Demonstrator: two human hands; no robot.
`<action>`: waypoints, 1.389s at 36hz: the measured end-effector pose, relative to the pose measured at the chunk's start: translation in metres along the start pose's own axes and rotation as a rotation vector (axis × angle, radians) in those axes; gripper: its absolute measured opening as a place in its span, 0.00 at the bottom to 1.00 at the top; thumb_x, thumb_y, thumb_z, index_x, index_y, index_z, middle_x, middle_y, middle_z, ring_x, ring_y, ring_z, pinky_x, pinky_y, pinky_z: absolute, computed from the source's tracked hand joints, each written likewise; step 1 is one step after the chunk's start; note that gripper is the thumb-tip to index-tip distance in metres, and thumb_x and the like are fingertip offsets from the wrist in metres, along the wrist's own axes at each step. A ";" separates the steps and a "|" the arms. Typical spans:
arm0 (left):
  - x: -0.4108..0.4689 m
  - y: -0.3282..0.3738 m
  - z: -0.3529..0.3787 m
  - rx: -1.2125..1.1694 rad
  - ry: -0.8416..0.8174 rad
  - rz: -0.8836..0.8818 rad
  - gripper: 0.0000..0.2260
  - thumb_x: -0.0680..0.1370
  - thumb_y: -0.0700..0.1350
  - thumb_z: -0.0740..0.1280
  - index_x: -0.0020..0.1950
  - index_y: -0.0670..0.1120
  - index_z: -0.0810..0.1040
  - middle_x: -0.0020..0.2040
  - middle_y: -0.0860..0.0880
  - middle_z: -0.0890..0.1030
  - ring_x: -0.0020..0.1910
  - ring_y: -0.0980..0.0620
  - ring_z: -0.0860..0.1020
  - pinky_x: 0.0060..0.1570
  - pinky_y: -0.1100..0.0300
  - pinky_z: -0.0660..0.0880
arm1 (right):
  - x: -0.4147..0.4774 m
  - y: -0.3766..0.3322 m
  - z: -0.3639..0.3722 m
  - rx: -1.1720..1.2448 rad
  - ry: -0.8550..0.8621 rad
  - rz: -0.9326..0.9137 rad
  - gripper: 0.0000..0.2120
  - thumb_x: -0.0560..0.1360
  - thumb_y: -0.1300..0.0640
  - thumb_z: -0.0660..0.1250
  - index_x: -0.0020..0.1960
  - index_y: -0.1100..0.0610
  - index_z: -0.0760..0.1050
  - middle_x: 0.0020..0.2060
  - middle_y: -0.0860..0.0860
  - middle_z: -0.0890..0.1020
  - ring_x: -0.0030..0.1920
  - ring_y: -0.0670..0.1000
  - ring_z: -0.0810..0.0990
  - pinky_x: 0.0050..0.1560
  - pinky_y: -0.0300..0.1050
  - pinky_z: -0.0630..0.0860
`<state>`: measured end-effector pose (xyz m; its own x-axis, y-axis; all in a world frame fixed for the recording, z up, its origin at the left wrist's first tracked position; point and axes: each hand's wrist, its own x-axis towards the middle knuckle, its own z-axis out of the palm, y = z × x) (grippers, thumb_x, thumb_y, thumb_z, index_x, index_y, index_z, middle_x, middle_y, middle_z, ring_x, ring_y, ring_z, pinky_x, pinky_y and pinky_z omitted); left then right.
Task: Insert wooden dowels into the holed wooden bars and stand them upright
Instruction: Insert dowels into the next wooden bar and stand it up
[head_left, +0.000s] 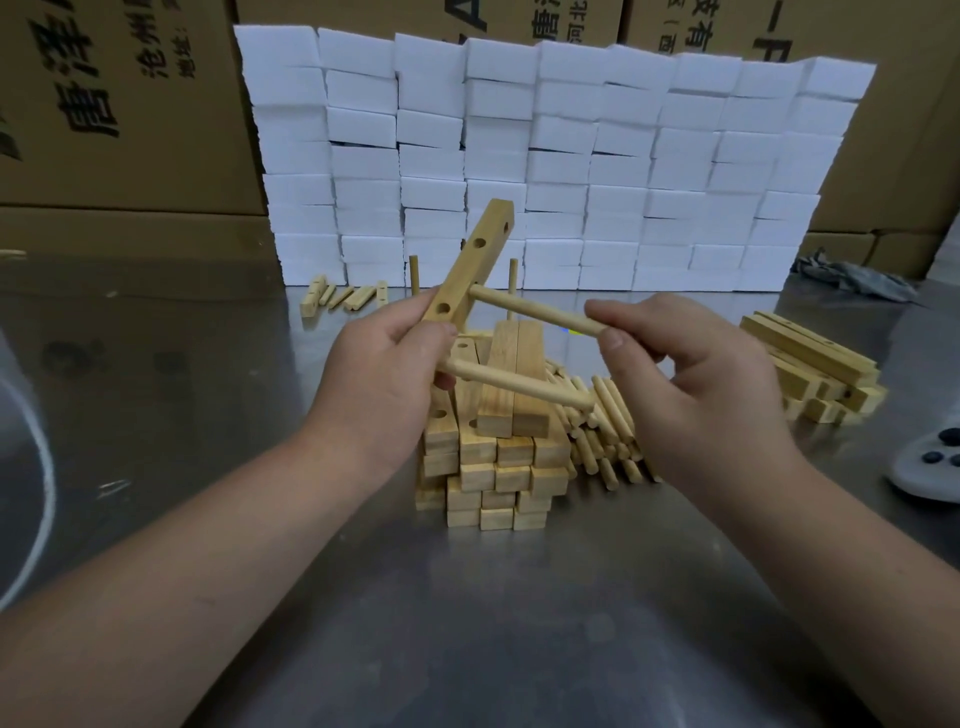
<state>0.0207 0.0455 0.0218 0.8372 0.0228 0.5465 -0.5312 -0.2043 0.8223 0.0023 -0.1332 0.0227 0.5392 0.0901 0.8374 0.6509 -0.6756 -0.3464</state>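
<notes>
My left hand (387, 364) grips the lower end of a holed wooden bar (475, 257), which tilts up and away above the table. One dowel (519, 384) sticks out of the bar's lowest hole toward the right. My right hand (670, 364) pinches a second dowel (535, 310) whose far end meets the bar at a higher hole. Under my hands lies a stack of holed bars (498, 467), with a heap of loose dowels (608, 431) to its right. Behind the held bar, two dowels (414, 275) stand upright.
A wall of white foam blocks (550, 166) runs across the back, with cardboard boxes (104, 104) behind it. More bars lie at the right (810, 369) and small pieces at the back left (343, 296). A grey controller (930, 467) sits at the right edge of the metal table (467, 623).
</notes>
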 end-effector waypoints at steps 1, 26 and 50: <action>0.000 0.000 0.000 -0.001 -0.001 0.000 0.14 0.80 0.41 0.56 0.46 0.58 0.76 0.36 0.49 0.71 0.29 0.65 0.72 0.27 0.75 0.69 | 0.000 0.000 0.000 0.002 0.007 -0.005 0.14 0.74 0.59 0.61 0.56 0.59 0.79 0.36 0.37 0.74 0.40 0.34 0.72 0.42 0.24 0.67; 0.001 0.005 -0.002 -0.035 -0.021 0.048 0.14 0.78 0.35 0.55 0.37 0.47 0.74 0.34 0.46 0.71 0.31 0.64 0.71 0.31 0.77 0.68 | 0.001 0.007 0.000 -0.024 0.029 0.104 0.11 0.75 0.60 0.62 0.55 0.55 0.80 0.34 0.39 0.74 0.39 0.35 0.72 0.39 0.25 0.68; 0.000 0.006 -0.003 -0.003 -0.077 0.070 0.14 0.79 0.36 0.56 0.57 0.40 0.79 0.31 0.51 0.74 0.35 0.64 0.73 0.37 0.79 0.68 | 0.000 0.003 0.002 -0.075 -0.061 0.021 0.14 0.74 0.56 0.59 0.56 0.54 0.80 0.34 0.40 0.73 0.37 0.39 0.72 0.37 0.30 0.66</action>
<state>0.0176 0.0469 0.0269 0.8053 -0.0670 0.5890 -0.5892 -0.2001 0.7828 0.0053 -0.1339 0.0203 0.5855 0.1179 0.8020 0.5983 -0.7304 -0.3295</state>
